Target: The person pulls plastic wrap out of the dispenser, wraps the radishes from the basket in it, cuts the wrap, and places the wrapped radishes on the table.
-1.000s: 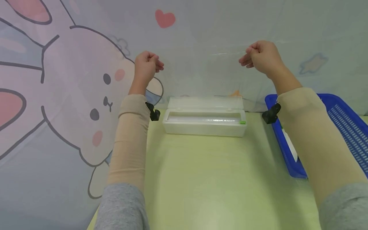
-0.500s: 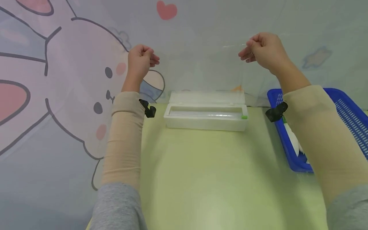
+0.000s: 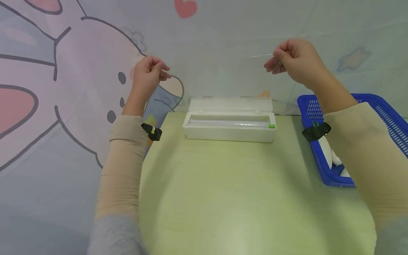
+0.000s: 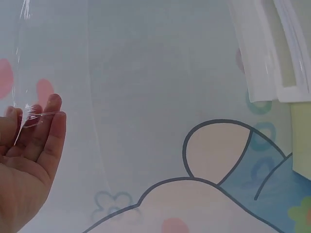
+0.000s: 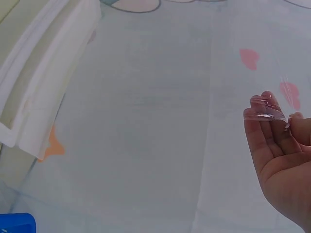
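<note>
A sheet of clear plastic wrap [image 3: 261,55] spans the air between my two hands, mostly too transparent to see. My left hand [image 3: 148,72] pinches its left corner between thumb and fingers, and the film [image 4: 34,119] gathers across the fingertips in the left wrist view. On the other side, my right hand [image 3: 294,62] pinches the right corner, where shiny folds of wrap [image 5: 265,116] lie over the fingers. Below and between the hands stands a white wrap dispenser [image 3: 229,134], its clear lid [image 3: 231,104] raised. Inside lies a roll [image 3: 227,123], and a green slider [image 3: 271,126] sits at the right end.
A blue basket [image 3: 339,181] at the right holds white, elongated things [image 3: 326,150] with some green near them, partly hidden by my right arm. The dispenser stands at the far edge of the pale green table [image 3: 223,184], before a cartoon-printed curtain [image 3: 216,46].
My left hand has moved left and the right hand slightly right, widening the gap between them. Both keep their pinch on the plastic wrap. The head view has tilted down a little.
</note>
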The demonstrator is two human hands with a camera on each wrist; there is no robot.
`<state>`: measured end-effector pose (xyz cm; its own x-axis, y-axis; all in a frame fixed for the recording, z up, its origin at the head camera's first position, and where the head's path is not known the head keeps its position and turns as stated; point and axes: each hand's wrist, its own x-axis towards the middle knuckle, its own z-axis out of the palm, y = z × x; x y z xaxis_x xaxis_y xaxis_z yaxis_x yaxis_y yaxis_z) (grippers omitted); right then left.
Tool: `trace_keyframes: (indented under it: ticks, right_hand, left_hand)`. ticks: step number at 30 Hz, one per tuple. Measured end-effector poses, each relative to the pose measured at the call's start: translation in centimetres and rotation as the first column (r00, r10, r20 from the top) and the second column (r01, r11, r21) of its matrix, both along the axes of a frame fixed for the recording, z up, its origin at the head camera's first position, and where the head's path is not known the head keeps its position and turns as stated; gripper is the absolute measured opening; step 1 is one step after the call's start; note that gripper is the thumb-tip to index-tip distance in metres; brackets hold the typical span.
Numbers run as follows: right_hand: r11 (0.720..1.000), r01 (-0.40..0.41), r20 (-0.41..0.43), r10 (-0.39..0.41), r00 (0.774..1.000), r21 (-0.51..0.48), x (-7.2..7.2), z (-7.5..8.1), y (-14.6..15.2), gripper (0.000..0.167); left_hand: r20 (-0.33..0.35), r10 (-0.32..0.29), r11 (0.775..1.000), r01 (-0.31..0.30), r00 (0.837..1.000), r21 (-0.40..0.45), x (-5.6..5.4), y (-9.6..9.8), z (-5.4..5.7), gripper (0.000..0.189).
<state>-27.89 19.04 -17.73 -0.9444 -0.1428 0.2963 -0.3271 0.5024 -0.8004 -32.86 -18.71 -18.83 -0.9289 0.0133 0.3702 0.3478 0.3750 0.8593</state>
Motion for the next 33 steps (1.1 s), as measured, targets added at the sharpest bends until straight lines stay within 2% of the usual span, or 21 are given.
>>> trace_keyframes:
  ticks: [4, 8, 11, 14, 17, 19, 22, 26, 30, 31, 33]
  right_hand:
    - [0.997, -0.06, -0.06, 0.063, 0.996, 0.053, 1.6, -0.8, 0.0, 0.024]
    - [0.988, -0.142, -0.102, 0.148, 0.984, 0.058, 3.6, -2.0, -0.1, 0.024]
    - [0.976, -0.214, -0.108, 0.218, 0.97, 0.047, 5.1, -3.2, -0.1, 0.021]
    - [0.949, -0.312, -0.11, 0.314, 0.943, 0.039, 6.3, -4.6, 0.1, 0.018]
    - [0.907, -0.419, -0.122, 0.421, 0.899, 0.043, 7.4, -6.0, 0.6, 0.014]
    - [0.875, -0.481, -0.122, 0.483, 0.867, 0.05, 8.0, -7.1, 0.9, 0.014]
    - [0.825, -0.563, -0.098, 0.565, 0.819, 0.049, 9.1, -8.8, 1.2, 0.013]
    - [0.754, -0.656, -0.013, 0.656, 0.754, 0.032, 10.4, -11.1, 1.3, 0.013]
    - [0.69, -0.724, 0.084, 0.721, 0.688, 0.009, 11.4, -13.7, 1.0, 0.012]
    - [0.676, -0.736, 0.103, 0.732, 0.673, 0.001, 11.5, -14.4, 0.9, 0.012]
    - [0.666, -0.746, 0.146, 0.739, 0.658, -0.008, 11.8, -15.7, 0.8, 0.011]
  left_hand:
    - [-0.029, -0.018, 0.997, 0.016, 0.999, -0.082, 1.7, -1.0, -0.8, 0.012]
    - [-0.056, -0.111, 0.988, 0.104, 0.992, -0.116, 3.6, -2.4, -1.7, 0.012]
    - [-0.023, -0.207, 0.972, 0.203, 0.978, -0.121, 5.3, -3.9, -2.4, 0.011]
    - [0.038, -0.316, 0.936, 0.318, 0.948, -0.15, 6.8, -5.5, -3.1, 0.014]
    - [0.093, -0.45, 0.871, 0.46, 0.888, -0.172, 8.0, -6.8, -3.8, 0.015]
    - [0.137, -0.526, 0.821, 0.543, 0.839, -0.175, 8.5, -7.3, -4.3, 0.015]
    - [0.227, -0.595, 0.754, 0.633, 0.771, -0.175, 8.9, -7.7, -5.2, 0.014]
    - [0.359, -0.631, 0.675, 0.715, 0.687, -0.181, 9.1, -7.6, -6.9, 0.014]
    - [0.462, -0.66, 0.595, 0.788, 0.592, -0.16, 9.3, -7.6, -8.8, 0.014]
    - [0.485, -0.664, 0.577, 0.802, 0.569, -0.151, 9.3, -7.5, -9.3, 0.014]
    - [0.537, -0.656, 0.558, 0.82, 0.53, -0.127, 9.5, -7.5, -10.3, 0.014]
